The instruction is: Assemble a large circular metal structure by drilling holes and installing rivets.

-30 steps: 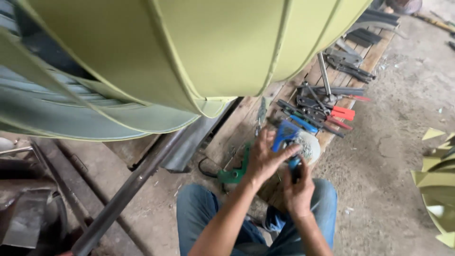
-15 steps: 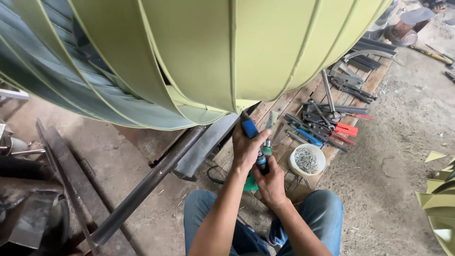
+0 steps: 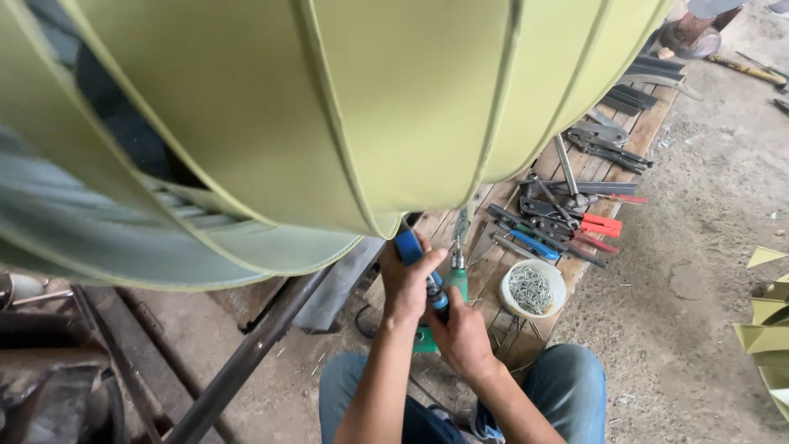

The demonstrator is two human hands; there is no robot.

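Note:
My left hand (image 3: 404,286) grips a blue-handled hand tool (image 3: 408,246) whose top end sits just under the lower edge of a large yellow-green ribbed sheet-metal shell (image 3: 394,107). Below and to the right, my right hand (image 3: 462,335) closes on the tool's dark lower end (image 3: 438,299). Both hands are together above my knees in blue jeans (image 3: 567,386). A green power tool (image 3: 454,282) lies on the wooden planks (image 3: 649,123) right behind my hands.
A white bowl (image 3: 532,289) of small metal fasteners stands to the right of my hands. Pliers, snips and red- and blue-handled tools (image 3: 575,226) lie along the planks. A dark steel bar (image 3: 246,362) slants at lower left. Yellow-green offcuts (image 3: 764,329) lie at the right edge.
My hands came away from the white bowl and lifted the blue-handled tool up to the shell's lower edge. The right hand shifted onto the tool's lower end.

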